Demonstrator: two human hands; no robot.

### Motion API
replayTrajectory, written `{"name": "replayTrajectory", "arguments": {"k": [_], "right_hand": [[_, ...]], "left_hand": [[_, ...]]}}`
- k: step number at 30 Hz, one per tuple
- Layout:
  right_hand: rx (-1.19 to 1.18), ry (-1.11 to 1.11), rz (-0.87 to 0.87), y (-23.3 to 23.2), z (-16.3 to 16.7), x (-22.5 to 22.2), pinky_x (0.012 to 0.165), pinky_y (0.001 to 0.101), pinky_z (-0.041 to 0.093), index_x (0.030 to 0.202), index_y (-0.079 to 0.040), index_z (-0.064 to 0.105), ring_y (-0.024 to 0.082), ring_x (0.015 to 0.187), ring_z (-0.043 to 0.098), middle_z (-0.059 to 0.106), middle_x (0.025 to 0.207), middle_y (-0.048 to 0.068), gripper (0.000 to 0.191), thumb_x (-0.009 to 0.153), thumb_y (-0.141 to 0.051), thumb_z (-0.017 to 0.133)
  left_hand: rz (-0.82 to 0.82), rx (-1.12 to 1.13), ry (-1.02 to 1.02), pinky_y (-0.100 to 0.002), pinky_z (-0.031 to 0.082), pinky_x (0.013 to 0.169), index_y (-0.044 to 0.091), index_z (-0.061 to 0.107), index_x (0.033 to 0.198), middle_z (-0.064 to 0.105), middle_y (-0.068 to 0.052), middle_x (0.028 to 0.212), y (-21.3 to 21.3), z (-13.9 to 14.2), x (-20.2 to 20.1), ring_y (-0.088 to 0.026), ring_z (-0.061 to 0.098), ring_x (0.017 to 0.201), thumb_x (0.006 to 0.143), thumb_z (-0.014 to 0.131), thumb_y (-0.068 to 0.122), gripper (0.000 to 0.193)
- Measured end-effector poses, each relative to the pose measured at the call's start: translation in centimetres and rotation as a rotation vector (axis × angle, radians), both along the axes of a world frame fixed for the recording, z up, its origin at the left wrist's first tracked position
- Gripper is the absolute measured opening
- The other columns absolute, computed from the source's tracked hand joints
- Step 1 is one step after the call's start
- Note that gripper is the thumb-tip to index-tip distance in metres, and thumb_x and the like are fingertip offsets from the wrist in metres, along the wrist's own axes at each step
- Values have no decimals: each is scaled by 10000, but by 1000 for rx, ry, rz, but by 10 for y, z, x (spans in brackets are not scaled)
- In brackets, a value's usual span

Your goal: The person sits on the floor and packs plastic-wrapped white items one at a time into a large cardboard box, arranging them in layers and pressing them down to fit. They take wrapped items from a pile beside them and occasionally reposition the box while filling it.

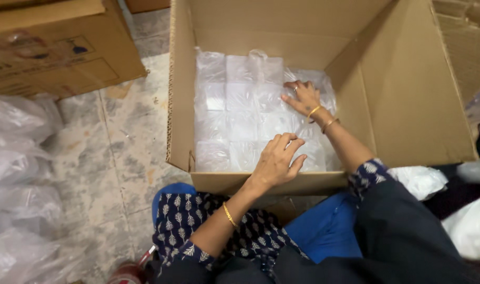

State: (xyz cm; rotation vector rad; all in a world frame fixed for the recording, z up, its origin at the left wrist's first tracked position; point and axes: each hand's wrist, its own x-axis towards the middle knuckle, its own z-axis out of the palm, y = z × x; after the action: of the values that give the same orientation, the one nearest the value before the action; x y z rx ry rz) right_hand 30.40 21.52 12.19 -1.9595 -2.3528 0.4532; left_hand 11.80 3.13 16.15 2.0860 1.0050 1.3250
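Left hand (276, 160): lower centre of frame, fingers spread flat, pressing on clear plastic packets (240, 113) at near edge of open cardboard box (408, 94).
Right hand (304, 98): further in, centre-right, fingers splayed flat on same packets, gripping nothing.
Packets: cover box bottom, centre frame.
Closed carton (56, 42): upper left.
Plastic bags (19, 173): left edge, on floor.

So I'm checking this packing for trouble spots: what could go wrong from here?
1. The clear plastic packets look slippery, and both the left hand and right hand press flat on them, so the layer might slide or bunch.
2. The left hand is near the near wall of the cardboard box; leaning on it could bend it.
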Motion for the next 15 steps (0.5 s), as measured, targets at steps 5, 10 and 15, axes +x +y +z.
{"name": "replayTrajectory", "arguments": {"k": [5, 10, 15], "right_hand": [[169, -181, 115, -10, -22, 0, 1086, 726, 275, 1603, -154, 326, 370, 1438, 353, 383, 1585, 110, 800, 972, -625, 466], [54, -266, 204, -19, -35, -13, 1080, 813, 16, 1642, -138, 87, 482, 1522, -73, -42, 1706, 239, 962, 927, -674, 442], [-28, 229, 132, -56, -4, -44, 1148, 467, 281, 1597, -122, 298, 362, 1548, 272, 283, 1682, 205, 968, 846, -621, 649]], "left_hand": [[3, 61, -8, -432, 512, 904, 52, 648, 1179, 617, -134, 1165, -2, 3, -2, -333, 615, 1046, 862, 758, 161, 353], [40, 239, -116, -385, 563, 929, 81, 677, 1204, 648, -120, 1147, -34, 19, -36, -287, 657, 1070, 883, 733, 103, 326], [261, 560, -64, -390, 594, 852, 94, 677, 1175, 674, -105, 1122, -122, -10, -160, -272, 694, 986, 909, 721, 47, 274]]}}
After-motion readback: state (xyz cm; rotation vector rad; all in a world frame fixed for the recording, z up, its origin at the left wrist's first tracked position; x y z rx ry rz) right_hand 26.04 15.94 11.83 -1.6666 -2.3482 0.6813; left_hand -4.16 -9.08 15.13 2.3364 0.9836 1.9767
